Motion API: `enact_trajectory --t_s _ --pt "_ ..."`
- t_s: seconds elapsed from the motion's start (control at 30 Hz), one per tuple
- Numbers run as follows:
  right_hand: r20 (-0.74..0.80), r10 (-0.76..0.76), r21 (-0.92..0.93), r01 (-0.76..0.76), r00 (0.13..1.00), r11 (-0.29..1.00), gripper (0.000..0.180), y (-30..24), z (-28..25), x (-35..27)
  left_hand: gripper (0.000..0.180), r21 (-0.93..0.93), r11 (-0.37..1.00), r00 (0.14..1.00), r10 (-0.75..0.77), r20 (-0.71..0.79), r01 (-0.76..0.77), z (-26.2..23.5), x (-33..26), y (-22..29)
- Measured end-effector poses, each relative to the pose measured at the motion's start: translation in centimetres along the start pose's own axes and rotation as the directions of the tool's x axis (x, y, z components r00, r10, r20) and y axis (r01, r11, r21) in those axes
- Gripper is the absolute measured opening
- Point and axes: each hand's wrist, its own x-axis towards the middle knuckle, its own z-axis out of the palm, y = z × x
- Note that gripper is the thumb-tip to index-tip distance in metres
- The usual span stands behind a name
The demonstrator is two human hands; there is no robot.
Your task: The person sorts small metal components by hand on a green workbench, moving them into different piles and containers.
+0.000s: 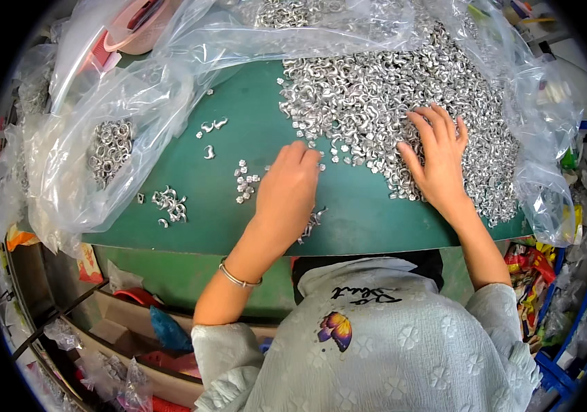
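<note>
A broad heap of small silvery curved metal pieces (369, 103) covers the right and far part of the green table. My right hand (439, 161) rests on the heap's near side, fingers spread. Left of it, my left hand (290, 185) is bent down to the tabletop with its fingers drawn together; its fingertips are mostly hidden, and I cannot make out what they hold. Beside that hand lies a loose group of small blocky metal bits (244, 182). A few curved pieces (312, 225) show by its near right side. Farther left sits a small cluster of curved pieces (170, 203).
Clear plastic sheeting (204, 44) is bunched along the table's far and side edges. Metal rings (110, 147) show through it at left. A pink basin (139, 31) stands at the far left. Below the green table (170, 237) are cardboard boxes (111, 323); colourful packets (530, 275) lie at right.
</note>
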Motion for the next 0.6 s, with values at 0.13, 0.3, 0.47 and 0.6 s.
enact_trajectory --t_s 0.13,0.3,0.47,0.6 --pt "0.002 -0.144 0.275 0.138 0.99 0.951 0.051 -2.9 -0.9 1.6 0.031 -0.192 0.98 0.999 -0.052 0.014 0.053 0.9 0.4 1.2" --pt "0.141 -0.419 0.278 0.37 0.897 0.886 0.045 -3.8 1.5 2.5 0.037 -0.288 0.941 0.979 -0.2 -0.045 0.179 -0.6 -0.3 1.2" --pt "0.157 -0.348 0.134 0.329 0.924 0.935 0.037 -1.4 -0.7 1.9 0.032 -0.055 0.985 0.987 -0.163 0.006 0.163 -2.5 -1.9 0.4" --pt "0.111 -0.163 0.115 0.15 0.98 0.982 0.037 0.5 -1.2 1.2 0.032 0.104 0.993 0.999 -0.052 -0.001 0.052 -2.0 -1.5 0.8"
